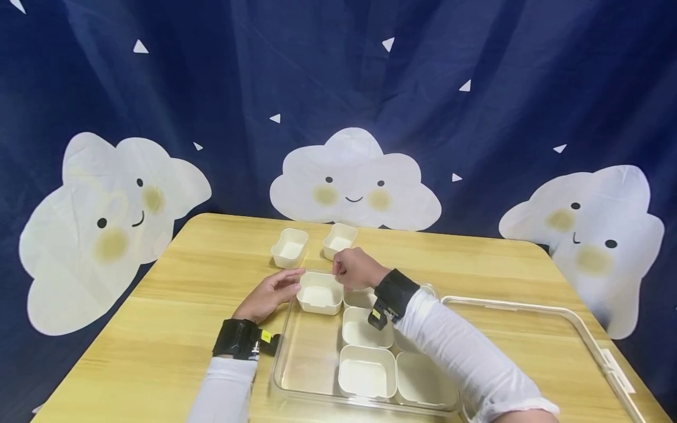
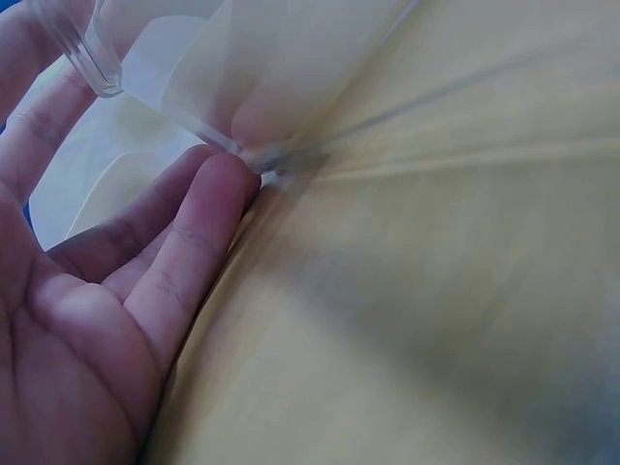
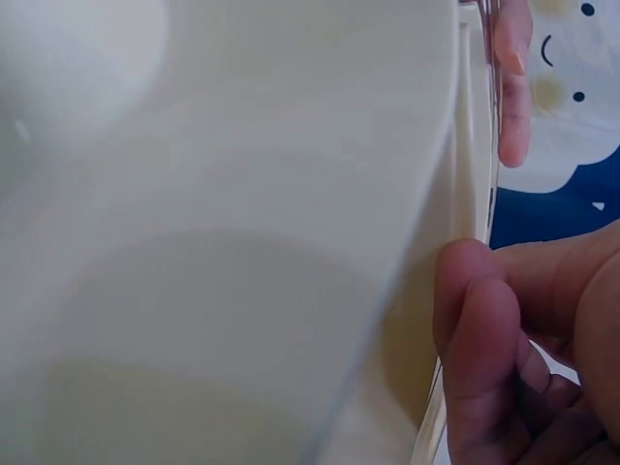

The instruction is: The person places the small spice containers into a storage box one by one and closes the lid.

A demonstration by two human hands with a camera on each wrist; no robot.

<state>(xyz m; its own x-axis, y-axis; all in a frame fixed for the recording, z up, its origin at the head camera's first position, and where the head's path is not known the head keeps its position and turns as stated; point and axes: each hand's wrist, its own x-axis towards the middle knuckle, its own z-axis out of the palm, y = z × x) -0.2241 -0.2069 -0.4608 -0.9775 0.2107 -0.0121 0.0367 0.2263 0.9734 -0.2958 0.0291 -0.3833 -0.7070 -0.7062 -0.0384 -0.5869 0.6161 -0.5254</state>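
Note:
My right hand (image 1: 359, 268) pinches, with thumb and fingertip, the rim at the back right corner of a cream cup (image 1: 319, 299). This cup sits in the back left corner of a clear box (image 1: 312, 358). At that same corner my left hand (image 1: 270, 295) touches the outside of the box with loosely extended fingers. In the left wrist view its fingertips (image 2: 228, 184) lie low against the box's edge, near the table. Other cream cups stand in the box, among them a middle one (image 1: 367, 329) and a front one (image 1: 367, 373); my right forearm partly hides several.
Two cream cups stand on the wooden table (image 1: 174, 329) behind the box, a left one (image 1: 291, 247) and a right one (image 1: 338, 238). To the right lies a clear lid with a pale rim (image 1: 587, 329). A dark blue cloud-patterned curtain (image 1: 238, 88) hangs behind the table.

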